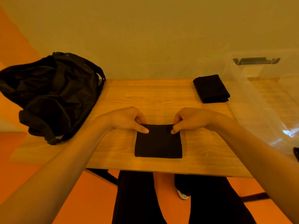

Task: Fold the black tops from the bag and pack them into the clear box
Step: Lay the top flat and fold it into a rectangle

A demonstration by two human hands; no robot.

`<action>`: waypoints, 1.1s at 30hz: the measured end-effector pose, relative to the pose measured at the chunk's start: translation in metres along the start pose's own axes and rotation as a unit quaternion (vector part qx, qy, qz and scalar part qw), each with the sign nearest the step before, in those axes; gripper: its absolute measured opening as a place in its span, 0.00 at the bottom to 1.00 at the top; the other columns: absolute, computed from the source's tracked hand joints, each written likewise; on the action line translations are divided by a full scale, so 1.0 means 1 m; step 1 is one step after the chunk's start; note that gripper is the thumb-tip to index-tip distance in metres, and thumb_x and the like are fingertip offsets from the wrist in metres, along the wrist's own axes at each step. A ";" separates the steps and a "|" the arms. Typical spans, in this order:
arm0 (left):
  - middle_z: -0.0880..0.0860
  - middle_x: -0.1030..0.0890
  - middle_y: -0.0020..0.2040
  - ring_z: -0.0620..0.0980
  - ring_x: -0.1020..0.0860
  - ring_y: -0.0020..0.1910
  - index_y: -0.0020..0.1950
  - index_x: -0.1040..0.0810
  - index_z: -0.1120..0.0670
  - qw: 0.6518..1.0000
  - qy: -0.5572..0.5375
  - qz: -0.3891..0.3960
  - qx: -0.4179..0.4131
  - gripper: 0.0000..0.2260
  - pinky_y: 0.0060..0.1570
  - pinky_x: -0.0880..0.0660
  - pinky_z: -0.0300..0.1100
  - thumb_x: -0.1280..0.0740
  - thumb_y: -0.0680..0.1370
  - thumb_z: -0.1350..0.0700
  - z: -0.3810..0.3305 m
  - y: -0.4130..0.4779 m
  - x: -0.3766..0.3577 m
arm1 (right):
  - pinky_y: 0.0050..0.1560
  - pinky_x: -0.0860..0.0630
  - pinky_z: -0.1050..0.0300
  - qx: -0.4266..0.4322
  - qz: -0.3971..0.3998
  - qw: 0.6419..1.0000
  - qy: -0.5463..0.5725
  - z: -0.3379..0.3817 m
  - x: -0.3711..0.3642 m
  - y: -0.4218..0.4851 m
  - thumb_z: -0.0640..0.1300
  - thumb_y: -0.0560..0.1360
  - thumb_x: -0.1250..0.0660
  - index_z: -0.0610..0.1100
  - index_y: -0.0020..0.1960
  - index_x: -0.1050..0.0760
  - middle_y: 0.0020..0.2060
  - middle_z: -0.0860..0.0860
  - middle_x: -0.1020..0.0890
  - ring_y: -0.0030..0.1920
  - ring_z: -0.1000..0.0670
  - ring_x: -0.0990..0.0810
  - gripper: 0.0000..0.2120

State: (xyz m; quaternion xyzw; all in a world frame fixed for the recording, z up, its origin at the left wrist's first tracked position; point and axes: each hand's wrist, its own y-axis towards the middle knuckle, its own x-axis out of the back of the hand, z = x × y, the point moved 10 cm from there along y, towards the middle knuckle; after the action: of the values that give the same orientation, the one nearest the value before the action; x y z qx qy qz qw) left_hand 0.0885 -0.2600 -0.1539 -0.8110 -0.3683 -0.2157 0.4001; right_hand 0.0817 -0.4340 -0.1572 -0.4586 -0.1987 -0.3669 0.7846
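Both hands clamped on the black top [158,143], centre of frame, near the front edge of the tabletop [161,97]. It's folded to a flat rectangle lying on the wood. Left hand [127,119] pinches the far-left corner, thumb on top, fingers curled behind the edge. Right hand [191,119] does the same at the far-right corner. Hands apart, one per corner, thumbs pointing toward each other.

Second folded top [211,88] sits upper right of centre on the tabletop, just beside the clear box [265,97], outside it. Box takes the right side of frame; can't tell if anything is inside through the glare. Dark latch [256,60] on its far rim.

Black bag [50,92] at left of frame, slumped, open at the top, strap [40,128] hanging over the left edge of the tabletop.
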 end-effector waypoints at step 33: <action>0.52 0.13 0.49 0.48 0.15 0.50 0.54 0.17 0.54 0.921 -0.356 -0.116 -0.105 0.08 0.49 0.18 0.41 0.25 0.76 0.57 -0.148 0.137 0.080 | 0.47 0.18 0.56 -0.018 -0.520 0.598 0.609 -0.096 0.055 -0.065 0.52 0.76 0.27 0.53 0.59 0.28 0.48 0.50 0.19 0.47 0.51 0.17 0.16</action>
State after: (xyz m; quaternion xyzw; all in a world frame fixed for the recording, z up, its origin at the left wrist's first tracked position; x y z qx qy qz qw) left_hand 0.2371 -0.4014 -0.0824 -0.8234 -0.5529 0.0045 0.1274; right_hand 0.0664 -0.5592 -0.1325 0.0381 0.1271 -0.9107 0.3911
